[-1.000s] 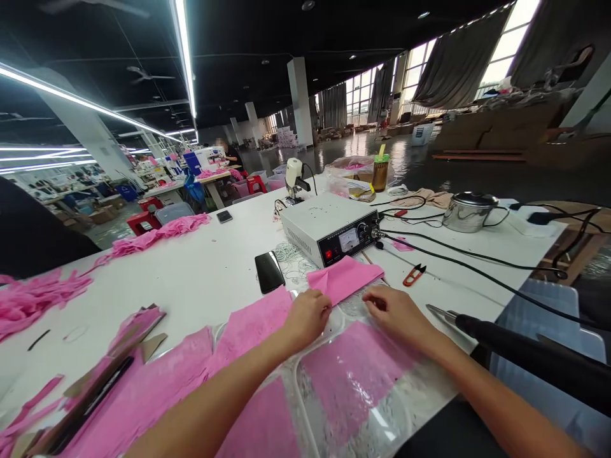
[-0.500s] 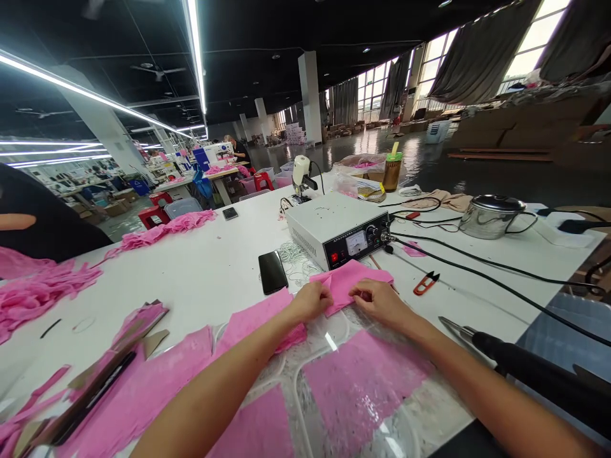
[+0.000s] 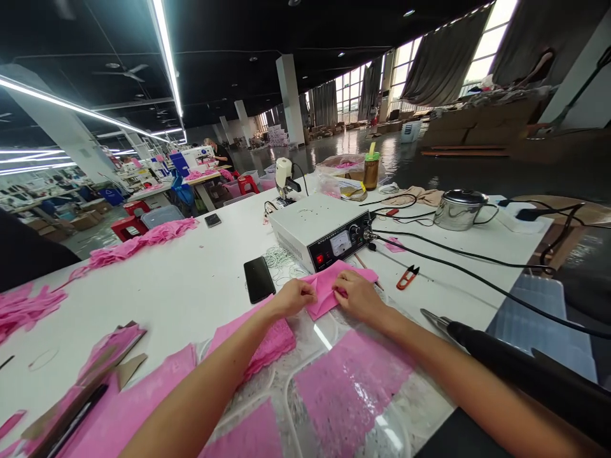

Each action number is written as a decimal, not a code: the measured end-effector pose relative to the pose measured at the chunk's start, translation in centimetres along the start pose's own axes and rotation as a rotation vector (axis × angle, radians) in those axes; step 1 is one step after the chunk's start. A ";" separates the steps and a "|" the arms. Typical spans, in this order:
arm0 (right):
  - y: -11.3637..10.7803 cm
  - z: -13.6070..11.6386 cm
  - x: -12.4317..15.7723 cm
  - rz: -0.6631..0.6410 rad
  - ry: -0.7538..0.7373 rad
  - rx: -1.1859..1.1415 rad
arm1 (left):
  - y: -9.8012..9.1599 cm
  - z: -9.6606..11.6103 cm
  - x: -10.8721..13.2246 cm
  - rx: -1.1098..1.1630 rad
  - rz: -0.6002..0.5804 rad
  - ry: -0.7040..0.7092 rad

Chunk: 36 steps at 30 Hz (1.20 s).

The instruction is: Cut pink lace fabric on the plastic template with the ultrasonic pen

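Observation:
My left hand [image 3: 294, 298] pinches a small piece of pink fabric [image 3: 327, 283] at its left side, thumb and fingers together. On the same piece, my right hand [image 3: 359, 296] grips with closed fingertips; a crease runs between the two hands. The fabric lies just in front of a grey control box [image 3: 305, 222] with a dial. Beneath my left forearm is a pile of pink fabric pieces [image 3: 272, 346]. Closer to me, another pink piece [image 3: 351, 388] shows under a clear plastic sheet [image 3: 310, 340].
A black phone [image 3: 259, 280] lies left of the box, red thread snips [image 3: 408, 277] to its right. A black-handled tool with a pointed metal tip [image 3: 477, 337] rests at right. Cables cross the table toward a glass mug [image 3: 461, 210]. Gathered pink fabric [image 3: 143, 245] trails along the left edge.
My view has turned slightly to the right. My right hand has shifted on the fabric, its fingers now further over the piece; both hands keep hold of it.

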State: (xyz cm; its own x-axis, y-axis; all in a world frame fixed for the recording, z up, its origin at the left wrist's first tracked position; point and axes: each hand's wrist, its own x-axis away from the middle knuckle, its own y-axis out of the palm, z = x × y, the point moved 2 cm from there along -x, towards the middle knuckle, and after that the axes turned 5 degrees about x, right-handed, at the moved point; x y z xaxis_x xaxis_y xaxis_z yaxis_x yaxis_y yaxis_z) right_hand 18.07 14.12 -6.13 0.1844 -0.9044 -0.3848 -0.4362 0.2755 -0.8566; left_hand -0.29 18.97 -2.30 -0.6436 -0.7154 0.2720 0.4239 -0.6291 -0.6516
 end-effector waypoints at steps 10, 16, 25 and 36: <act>-0.9 1.8 0.5 0.152 0.010 0.163 | -1.8 1.4 1.7 -0.031 -0.019 0.013; -3.3 0.2 5.4 0.225 -0.192 0.112 | -0.8 2.5 6.0 0.005 -0.077 0.047; -5.6 -3.3 12.5 0.255 -0.500 0.018 | 5.4 4.0 12.5 0.073 -0.148 0.091; -6.4 -3.0 14.7 0.193 -0.523 0.017 | 8.9 4.1 13.3 -0.002 -0.115 0.132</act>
State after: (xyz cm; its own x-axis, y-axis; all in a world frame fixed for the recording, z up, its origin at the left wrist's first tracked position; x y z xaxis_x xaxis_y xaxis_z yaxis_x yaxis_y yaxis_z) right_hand 20.97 -1.91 -5.29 0.5172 -0.5555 -0.6510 -0.4920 0.4294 -0.7573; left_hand -2.43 2.56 -1.56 -0.7661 -0.5922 0.2497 0.3413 -0.7041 -0.6228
